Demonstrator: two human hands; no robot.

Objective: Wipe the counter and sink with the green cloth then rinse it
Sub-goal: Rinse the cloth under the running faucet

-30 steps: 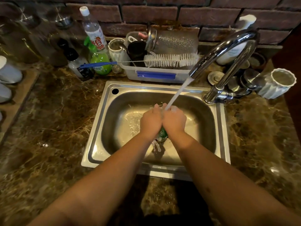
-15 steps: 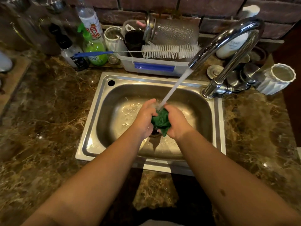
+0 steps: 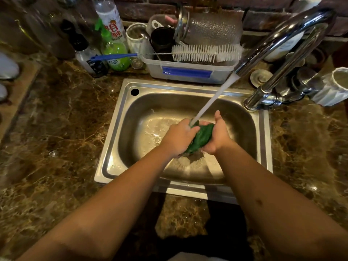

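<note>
Water [image 3: 212,104] runs in a slanting stream from the chrome faucet [image 3: 282,40] at two o'clock and lands on the green cloth [image 3: 201,137], which sits bunched between both hands over the middle of the steel sink [image 3: 120,129]. Her or his left hand [image 3: 178,137] is curled over the cloth from the nine o'clock side, fingers wrapped onto its top where the stream hits. The right hand [image 3: 218,136] cups the cloth from three o'clock, palm turned inward, thumb sticking up toward twelve, fingers tucked beneath the wad. A tail of the cloth hangs down toward six o'clock, just above the wet basin floor.

Around the sink lies the brown marble counter [image 3: 56,138]. At twelve o'clock a clear plastic tub [image 3: 188,70] with a blue label holds a dark cup [image 3: 162,40] and a dimpled glass jar [image 3: 212,29] tipped on its side; a white bottle brush [image 3: 205,52] with a blue handle lies across the tub's rim, its handle reaching toward ten o'clock past a green spray bottle [image 3: 114,48] and a clear bottle with a red label [image 3: 111,19]. A white ribbed cup [image 3: 333,87] stands at three o'clock beside the faucet base.
</note>
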